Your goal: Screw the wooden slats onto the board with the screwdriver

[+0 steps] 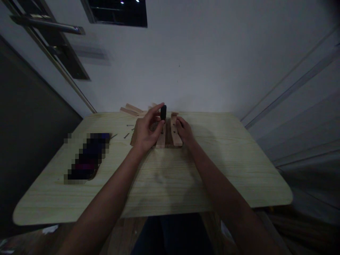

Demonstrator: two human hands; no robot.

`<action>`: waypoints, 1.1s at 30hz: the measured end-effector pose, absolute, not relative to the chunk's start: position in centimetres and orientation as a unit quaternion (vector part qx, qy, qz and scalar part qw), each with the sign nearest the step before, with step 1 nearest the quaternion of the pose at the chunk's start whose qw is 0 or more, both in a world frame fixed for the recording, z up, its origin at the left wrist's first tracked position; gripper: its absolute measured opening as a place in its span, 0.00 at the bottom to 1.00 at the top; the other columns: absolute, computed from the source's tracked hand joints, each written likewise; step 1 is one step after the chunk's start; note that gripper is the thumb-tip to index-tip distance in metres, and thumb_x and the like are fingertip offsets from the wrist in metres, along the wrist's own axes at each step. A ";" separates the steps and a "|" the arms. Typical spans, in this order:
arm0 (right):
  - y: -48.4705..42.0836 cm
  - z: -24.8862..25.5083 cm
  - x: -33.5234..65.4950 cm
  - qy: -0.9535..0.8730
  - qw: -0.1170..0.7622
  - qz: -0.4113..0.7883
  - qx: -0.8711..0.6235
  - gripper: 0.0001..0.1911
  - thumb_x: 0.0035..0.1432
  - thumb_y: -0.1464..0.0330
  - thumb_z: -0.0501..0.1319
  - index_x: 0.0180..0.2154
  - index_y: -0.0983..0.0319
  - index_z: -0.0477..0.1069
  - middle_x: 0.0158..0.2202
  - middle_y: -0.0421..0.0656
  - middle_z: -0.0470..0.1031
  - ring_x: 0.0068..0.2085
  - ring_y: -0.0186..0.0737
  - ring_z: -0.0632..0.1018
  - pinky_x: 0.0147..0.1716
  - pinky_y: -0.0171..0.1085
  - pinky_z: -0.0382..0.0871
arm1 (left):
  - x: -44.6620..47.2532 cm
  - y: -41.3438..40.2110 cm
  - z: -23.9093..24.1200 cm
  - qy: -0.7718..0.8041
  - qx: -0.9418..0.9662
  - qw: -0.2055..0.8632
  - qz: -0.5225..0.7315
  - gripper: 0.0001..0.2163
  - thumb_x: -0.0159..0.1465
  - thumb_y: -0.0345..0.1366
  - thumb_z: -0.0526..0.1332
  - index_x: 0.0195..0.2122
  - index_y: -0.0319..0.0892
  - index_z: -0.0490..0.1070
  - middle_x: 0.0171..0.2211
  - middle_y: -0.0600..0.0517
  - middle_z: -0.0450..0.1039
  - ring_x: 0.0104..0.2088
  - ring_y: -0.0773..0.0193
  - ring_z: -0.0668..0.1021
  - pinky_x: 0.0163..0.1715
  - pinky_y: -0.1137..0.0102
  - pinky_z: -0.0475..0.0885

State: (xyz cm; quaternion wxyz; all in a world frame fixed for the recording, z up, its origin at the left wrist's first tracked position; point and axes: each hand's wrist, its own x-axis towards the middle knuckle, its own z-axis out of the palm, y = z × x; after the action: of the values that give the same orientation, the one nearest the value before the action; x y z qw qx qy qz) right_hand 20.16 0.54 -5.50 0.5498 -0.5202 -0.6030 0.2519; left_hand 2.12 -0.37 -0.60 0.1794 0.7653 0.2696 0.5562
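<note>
My left hand point(147, 131) grips a screwdriver by its black handle point(163, 112), held upright with its tip on a light wooden slat point(161, 138). My right hand point(185, 131) rests closed against the right side of a second wooden slat point(175, 132). Both slats lie side by side on a darker wooden base at the far middle of the table point(170, 177).
More wooden strips point(131, 109) lie at the table's far edge by the white wall. A few screws point(126, 135) are scattered left of the workpiece. A dark blurred object point(87, 157) lies on the left of the table.
</note>
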 end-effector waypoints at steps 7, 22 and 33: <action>0.6 -5.6 20.2 -0.607 0.548 0.241 -0.523 0.26 0.62 0.43 0.49 0.40 0.56 0.72 0.40 0.46 0.78 0.42 0.47 0.76 0.44 0.46 0.71 | 2.4 0.0 -0.7 0.251 0.764 0.153 0.574 0.22 0.66 0.44 0.64 0.61 0.52 0.66 0.54 0.49 0.73 0.49 0.60 0.79 0.48 0.65 0.78; 0.6 -5.6 20.3 -0.611 0.540 0.241 -0.527 0.29 0.62 0.41 0.48 0.41 0.57 0.72 0.40 0.48 0.79 0.42 0.49 0.77 0.45 0.48 0.72 | 2.4 0.2 -0.9 0.281 0.743 0.133 0.592 0.23 0.63 0.44 0.67 0.59 0.52 0.67 0.49 0.50 0.73 0.41 0.63 0.78 0.40 0.68 0.78; 0.5 -5.6 20.2 -0.609 0.547 0.239 -0.522 0.30 0.61 0.40 0.48 0.41 0.57 0.72 0.41 0.48 0.79 0.42 0.47 0.76 0.44 0.46 0.72 | 2.4 0.0 -0.7 0.268 0.740 0.163 0.595 0.24 0.62 0.40 0.68 0.59 0.51 0.66 0.50 0.50 0.74 0.42 0.65 0.79 0.40 0.72 0.78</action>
State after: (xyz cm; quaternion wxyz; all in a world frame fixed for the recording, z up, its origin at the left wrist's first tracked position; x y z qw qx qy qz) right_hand 20.23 0.52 -5.60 0.5468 -0.5222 -0.6095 0.2385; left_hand 2.42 0.00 -0.69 0.1630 0.7397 0.2678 0.5954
